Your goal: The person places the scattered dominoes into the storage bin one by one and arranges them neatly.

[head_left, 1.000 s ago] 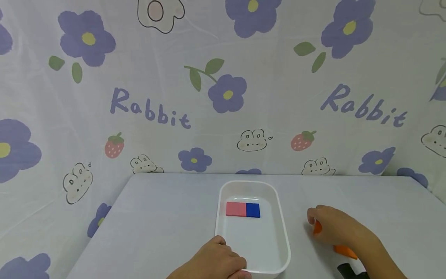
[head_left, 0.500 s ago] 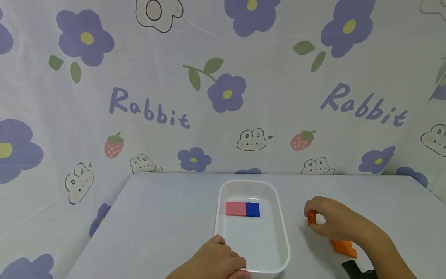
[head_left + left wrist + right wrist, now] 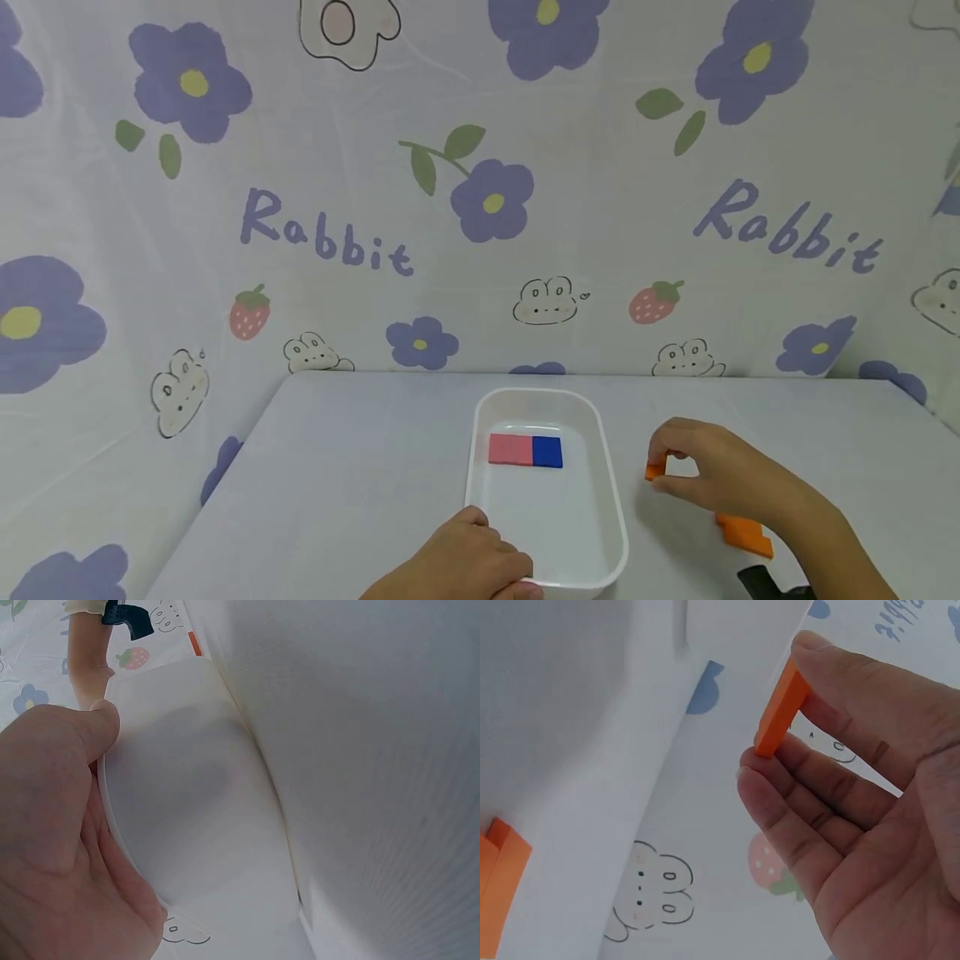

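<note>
Head view: left hand (image 3: pixel 463 557) grips the near left corner of the white tray (image 3: pixel 551 533); right hand (image 3: pixel 720 469) pinches an orange block (image 3: pixel 782 709) over the table (image 3: pixel 360 467), right of the tray, which holds pink and blue blocks (image 3: pixel 517 450); more orange blocks (image 3: pixel 746 538) lie near that wrist
</note>
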The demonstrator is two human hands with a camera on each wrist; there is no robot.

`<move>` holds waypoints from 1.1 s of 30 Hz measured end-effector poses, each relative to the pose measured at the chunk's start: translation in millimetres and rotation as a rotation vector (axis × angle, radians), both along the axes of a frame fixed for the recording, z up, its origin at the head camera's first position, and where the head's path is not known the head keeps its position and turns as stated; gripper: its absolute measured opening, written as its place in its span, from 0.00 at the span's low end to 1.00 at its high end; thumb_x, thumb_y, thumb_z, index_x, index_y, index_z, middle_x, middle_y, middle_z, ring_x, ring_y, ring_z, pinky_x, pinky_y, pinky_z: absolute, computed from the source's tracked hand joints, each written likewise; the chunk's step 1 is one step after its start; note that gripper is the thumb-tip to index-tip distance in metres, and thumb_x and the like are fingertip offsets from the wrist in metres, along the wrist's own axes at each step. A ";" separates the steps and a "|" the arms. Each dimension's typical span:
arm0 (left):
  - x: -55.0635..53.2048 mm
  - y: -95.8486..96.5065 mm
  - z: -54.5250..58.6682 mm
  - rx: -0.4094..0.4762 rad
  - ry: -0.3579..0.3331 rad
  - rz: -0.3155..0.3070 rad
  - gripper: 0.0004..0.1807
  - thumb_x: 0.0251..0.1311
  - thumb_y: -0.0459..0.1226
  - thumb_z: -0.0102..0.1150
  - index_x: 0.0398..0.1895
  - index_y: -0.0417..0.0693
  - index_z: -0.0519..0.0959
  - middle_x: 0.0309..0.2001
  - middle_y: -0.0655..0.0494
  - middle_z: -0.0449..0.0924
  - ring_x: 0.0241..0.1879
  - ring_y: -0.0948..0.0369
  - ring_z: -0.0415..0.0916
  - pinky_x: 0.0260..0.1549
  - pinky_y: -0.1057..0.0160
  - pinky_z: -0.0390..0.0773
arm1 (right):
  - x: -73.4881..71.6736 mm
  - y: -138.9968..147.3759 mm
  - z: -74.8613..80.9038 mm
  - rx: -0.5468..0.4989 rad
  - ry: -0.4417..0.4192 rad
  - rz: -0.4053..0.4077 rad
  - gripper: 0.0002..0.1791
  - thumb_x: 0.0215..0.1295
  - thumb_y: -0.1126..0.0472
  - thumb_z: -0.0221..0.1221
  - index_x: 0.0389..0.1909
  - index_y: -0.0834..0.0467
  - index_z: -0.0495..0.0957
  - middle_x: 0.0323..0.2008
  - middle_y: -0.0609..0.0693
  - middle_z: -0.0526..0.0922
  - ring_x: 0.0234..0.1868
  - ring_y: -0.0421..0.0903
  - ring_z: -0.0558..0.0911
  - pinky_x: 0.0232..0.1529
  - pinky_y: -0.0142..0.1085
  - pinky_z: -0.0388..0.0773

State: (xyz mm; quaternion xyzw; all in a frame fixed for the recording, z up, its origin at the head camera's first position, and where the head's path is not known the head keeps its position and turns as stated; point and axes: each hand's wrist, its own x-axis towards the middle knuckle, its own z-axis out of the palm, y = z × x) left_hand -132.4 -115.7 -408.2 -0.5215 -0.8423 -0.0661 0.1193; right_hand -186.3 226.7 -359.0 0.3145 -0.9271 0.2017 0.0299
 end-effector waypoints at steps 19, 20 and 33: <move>-0.7 1.4 0.4 -0.039 -0.060 0.021 0.20 0.76 0.51 0.43 0.27 0.58 0.78 0.19 0.73 0.70 0.21 0.76 0.61 0.35 0.68 0.61 | 2.2 -21.6 1.8 -0.015 0.019 0.043 0.13 0.56 0.60 0.73 0.33 0.41 0.79 0.37 0.33 0.77 0.39 0.39 0.76 0.44 0.37 0.81; -0.7 1.2 0.0 -0.038 -0.057 0.019 0.20 0.76 0.51 0.43 0.27 0.58 0.78 0.19 0.73 0.70 0.21 0.76 0.61 0.34 0.68 0.61 | 2.0 -22.6 1.6 -0.015 0.024 0.049 0.13 0.56 0.60 0.73 0.33 0.41 0.79 0.37 0.33 0.77 0.40 0.39 0.77 0.44 0.38 0.81; -0.1 1.6 -0.3 -0.033 -0.072 0.020 0.21 0.77 0.51 0.42 0.28 0.58 0.79 0.19 0.73 0.70 0.20 0.76 0.61 0.34 0.70 0.62 | 0.2 -38.9 3.9 -0.020 0.003 0.056 0.11 0.57 0.56 0.73 0.35 0.41 0.81 0.42 0.36 0.80 0.45 0.45 0.79 0.47 0.44 0.81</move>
